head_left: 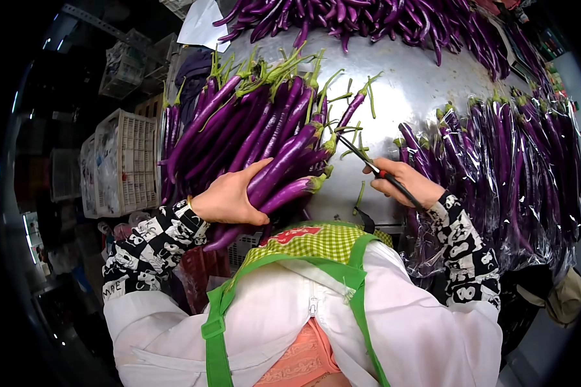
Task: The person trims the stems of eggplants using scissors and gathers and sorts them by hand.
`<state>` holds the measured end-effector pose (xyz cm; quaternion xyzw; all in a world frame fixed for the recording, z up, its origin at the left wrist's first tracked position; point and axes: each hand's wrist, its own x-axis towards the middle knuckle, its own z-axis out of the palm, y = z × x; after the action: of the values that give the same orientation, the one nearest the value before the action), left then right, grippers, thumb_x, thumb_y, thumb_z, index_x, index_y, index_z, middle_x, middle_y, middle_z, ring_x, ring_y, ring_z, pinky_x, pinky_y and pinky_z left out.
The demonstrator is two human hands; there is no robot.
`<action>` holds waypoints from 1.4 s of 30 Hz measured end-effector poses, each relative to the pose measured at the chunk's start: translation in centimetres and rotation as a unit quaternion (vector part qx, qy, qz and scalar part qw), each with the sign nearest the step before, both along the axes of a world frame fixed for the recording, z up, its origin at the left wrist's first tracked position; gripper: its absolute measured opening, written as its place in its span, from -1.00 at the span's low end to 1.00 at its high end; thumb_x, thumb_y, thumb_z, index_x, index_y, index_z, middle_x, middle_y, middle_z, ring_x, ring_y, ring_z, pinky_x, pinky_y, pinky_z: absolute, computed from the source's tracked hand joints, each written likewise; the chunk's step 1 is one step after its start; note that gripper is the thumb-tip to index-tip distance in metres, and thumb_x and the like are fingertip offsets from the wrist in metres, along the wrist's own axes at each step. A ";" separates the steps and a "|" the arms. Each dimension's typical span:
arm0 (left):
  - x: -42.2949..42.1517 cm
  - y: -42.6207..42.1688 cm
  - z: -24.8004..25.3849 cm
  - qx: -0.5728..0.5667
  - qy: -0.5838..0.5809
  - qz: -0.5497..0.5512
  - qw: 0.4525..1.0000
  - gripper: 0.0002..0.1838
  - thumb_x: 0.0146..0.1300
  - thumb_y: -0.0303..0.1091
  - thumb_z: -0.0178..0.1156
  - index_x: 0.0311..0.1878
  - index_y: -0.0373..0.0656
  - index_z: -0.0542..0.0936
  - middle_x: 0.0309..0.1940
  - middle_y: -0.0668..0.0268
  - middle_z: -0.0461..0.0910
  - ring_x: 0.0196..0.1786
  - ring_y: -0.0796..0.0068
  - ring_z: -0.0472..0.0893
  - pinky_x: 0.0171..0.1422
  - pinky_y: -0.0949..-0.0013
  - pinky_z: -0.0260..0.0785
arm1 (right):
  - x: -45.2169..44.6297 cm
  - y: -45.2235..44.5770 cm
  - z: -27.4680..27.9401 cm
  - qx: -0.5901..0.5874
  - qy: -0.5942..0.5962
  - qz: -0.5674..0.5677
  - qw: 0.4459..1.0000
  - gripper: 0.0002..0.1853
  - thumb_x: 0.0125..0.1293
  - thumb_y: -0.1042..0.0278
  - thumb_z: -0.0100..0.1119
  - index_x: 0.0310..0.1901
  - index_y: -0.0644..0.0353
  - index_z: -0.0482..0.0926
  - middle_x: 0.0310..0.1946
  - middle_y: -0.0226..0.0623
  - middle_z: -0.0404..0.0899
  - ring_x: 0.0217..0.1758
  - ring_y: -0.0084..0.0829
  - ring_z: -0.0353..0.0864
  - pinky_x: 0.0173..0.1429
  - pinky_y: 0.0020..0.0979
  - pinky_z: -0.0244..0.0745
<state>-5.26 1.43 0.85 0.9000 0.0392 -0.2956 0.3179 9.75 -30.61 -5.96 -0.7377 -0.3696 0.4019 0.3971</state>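
Note:
My left hand (234, 197) grips the lower ends of long purple eggplants (283, 162) at the near side of a large pile, thumb and fingers spread around them. Their green stem ends point up and to the right. In my right hand (407, 182) is a pair of scissors (392, 180) with black and red handles. The blades reach up and left to the stem end of an eggplant; whether they touch it, I cannot tell. Cut green stem pieces (359, 195) lie on the metal table (368, 58) beside the blades.
More loose eggplants (368, 19) are heaped along the far side. On the right, eggplants in clear plastic bags (497, 168) stand in a row at the table edge. A white plastic crate (128, 161) is at the left. White paper (203, 26) lies at the upper left.

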 end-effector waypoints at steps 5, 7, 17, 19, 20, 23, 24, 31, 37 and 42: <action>-0.2 0.4 -0.7 -0.021 -0.009 -0.017 1.000 0.13 -0.23 -0.12 0.46 0.47 -0.24 0.15 -0.12 -0.14 0.62 -0.08 -0.01 0.65 0.14 0.19 0.45 | 0.6 -0.7 0.9 -0.014 -0.018 0.007 1.000 -0.67 0.35 0.24 0.15 0.02 0.32 0.52 -0.45 -0.07 0.56 -0.40 -0.28 0.55 -0.20 -0.30 0.47; -0.1 0.7 -0.7 -0.021 -0.010 -0.022 0.999 0.13 -0.23 -0.12 0.46 0.47 -0.25 0.15 -0.13 -0.14 0.62 -0.08 0.00 0.65 0.13 0.19 0.45 | 1.1 -0.9 -0.2 -0.003 -0.023 0.010 1.000 -0.67 0.34 0.24 0.16 0.01 0.31 0.52 -0.46 -0.07 0.55 -0.42 -0.28 0.52 -0.22 -0.30 0.46; -0.2 0.6 -0.1 -0.059 -0.005 -0.012 0.998 0.13 -0.24 -0.17 0.49 0.45 -0.27 0.17 0.04 -0.12 0.58 0.07 0.10 0.62 0.24 0.27 0.41 | 1.1 -0.1 0.9 -0.005 -0.021 0.037 0.999 -0.68 0.32 0.27 0.16 -0.02 0.34 0.52 -0.49 -0.09 0.51 -0.45 -0.29 0.46 -0.25 -0.31 0.45; 0.0 0.5 0.3 -0.068 -0.008 -0.018 0.997 0.12 -0.24 -0.17 0.50 0.45 -0.28 0.17 0.07 -0.11 0.57 0.11 0.13 0.61 0.27 0.30 0.39 | 0.9 0.4 1.1 0.003 -0.023 0.028 0.999 -0.71 0.31 0.32 0.14 -0.05 0.36 0.53 -0.51 -0.08 0.53 -0.45 -0.30 0.51 -0.26 -0.30 0.45; 0.2 0.4 0.5 -0.071 0.005 -0.014 0.997 0.14 -0.24 -0.21 0.51 0.45 -0.34 0.15 0.11 -0.08 0.54 0.15 0.20 0.57 0.31 0.32 0.34 | 0.7 0.4 0.9 0.004 -0.022 0.028 0.999 -0.71 0.31 0.32 0.14 -0.05 0.36 0.53 -0.51 -0.08 0.53 -0.45 -0.30 0.51 -0.26 -0.30 0.45; 0.3 0.6 0.6 -0.107 0.022 0.009 0.994 0.15 -0.24 -0.21 0.53 0.44 -0.38 0.15 0.15 -0.05 0.52 0.19 0.25 0.53 0.35 0.34 0.29 | 0.0 0.4 -0.7 0.036 -0.040 -0.001 0.999 -0.77 0.30 0.36 0.12 -0.12 0.34 0.54 -0.56 -0.06 0.52 -0.52 -0.24 0.54 -0.33 -0.27 0.44; 0.4 0.9 0.5 -0.140 0.025 0.026 0.989 0.14 -0.24 -0.17 0.53 0.44 -0.37 0.16 0.14 -0.05 0.52 0.19 0.23 0.54 0.35 0.35 0.29 | -0.2 0.2 -1.6 0.060 -0.091 -0.028 0.994 -0.79 0.30 0.35 0.14 -0.13 0.32 0.55 -0.60 -0.16 0.47 -0.56 -0.33 0.47 -0.38 -0.31 0.39; 1.6 2.0 3.1 -0.249 0.026 0.142 0.958 0.02 -0.19 -0.28 0.54 0.39 -0.32 0.26 0.14 0.23 0.50 0.17 0.47 0.47 0.34 0.39 0.27 | -1.9 0.1 -6.3 -0.093 -0.339 -0.244 0.904 -0.69 0.19 0.26 0.24 -0.14 0.28 0.47 -0.45 0.02 0.55 -0.40 0.04 0.60 -0.28 -0.04 0.50; 2.1 3.0 3.5 -0.445 0.019 0.259 0.857 -0.21 -0.09 -0.30 0.44 0.27 -0.28 0.35 -0.06 0.23 0.56 -0.08 0.37 0.60 0.10 0.30 0.49 | -4.0 1.8 -7.3 -0.231 -0.449 -0.110 0.856 -0.57 0.05 0.24 0.28 -0.09 0.33 0.49 -0.31 0.04 0.50 -0.27 0.00 0.58 -0.19 -0.13 0.52; 3.1 1.7 2.0 -0.649 0.098 0.305 0.690 -0.35 0.01 -0.14 0.35 0.09 -0.38 0.42 -0.19 0.08 0.59 -0.24 0.22 0.67 -0.07 0.20 0.62 | -4.0 5.4 -1.3 -0.084 -0.434 -0.193 0.876 -0.53 0.19 0.14 0.22 -0.03 0.38 0.48 -0.31 0.07 0.56 -0.22 -0.02 0.61 -0.11 -0.12 0.52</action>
<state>-2.13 3.17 2.83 0.3736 0.1405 -0.2209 0.8899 5.77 -25.16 -7.30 -0.9254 -0.3196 -0.0136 0.2032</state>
